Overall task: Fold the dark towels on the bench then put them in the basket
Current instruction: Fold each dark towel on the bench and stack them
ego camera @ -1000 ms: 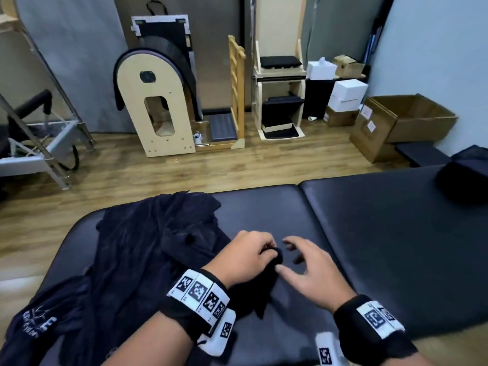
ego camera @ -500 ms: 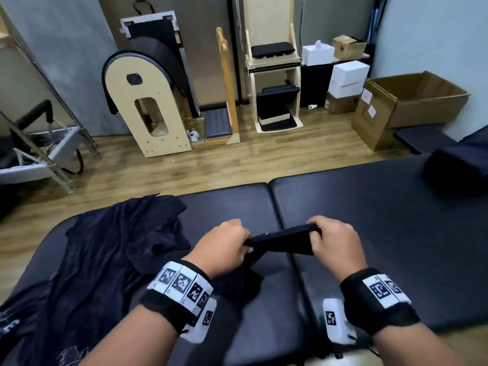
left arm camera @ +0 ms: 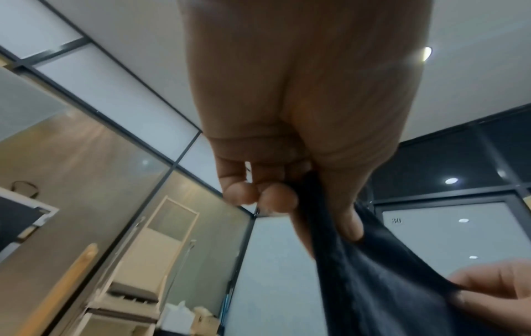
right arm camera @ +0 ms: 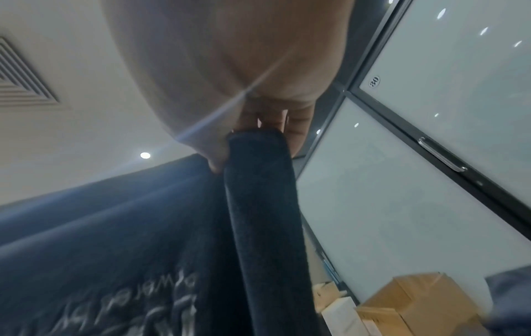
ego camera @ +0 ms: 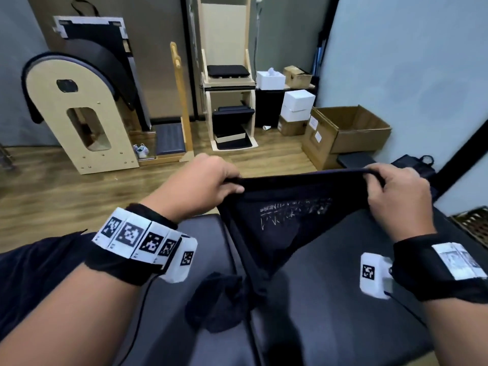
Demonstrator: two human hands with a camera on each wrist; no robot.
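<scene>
A dark towel (ego camera: 285, 223) with pale lettering hangs stretched in the air above the black padded bench (ego camera: 343, 299). My left hand (ego camera: 208, 180) grips its top left corner and my right hand (ego camera: 396, 191) grips the top right corner. Its lower end trails down onto the bench in a bunch (ego camera: 216, 299). In the left wrist view my left hand (left arm camera: 304, 200) pinches the towel (left arm camera: 373, 272) between thumb and fingers. In the right wrist view my right hand (right arm camera: 244, 136) pinches the towel's rolled edge (right arm camera: 258, 204). Another dark towel (ego camera: 31, 273) lies at the bench's left. A woven basket (ego camera: 472, 223) shows at the right edge.
Beyond the bench is wood floor with an arched wooden barrel (ego camera: 79, 114), a wooden chair unit (ego camera: 227, 101), white boxes (ego camera: 298, 104) and an open cardboard box (ego camera: 348, 133). A dark bag (ego camera: 414, 165) sits past the bench's far right end.
Both hands have lifted the towel off the bench and moved apart, stretching its top edge wide. A second ago the right hand was open beside the pile; now it grips a corner.
</scene>
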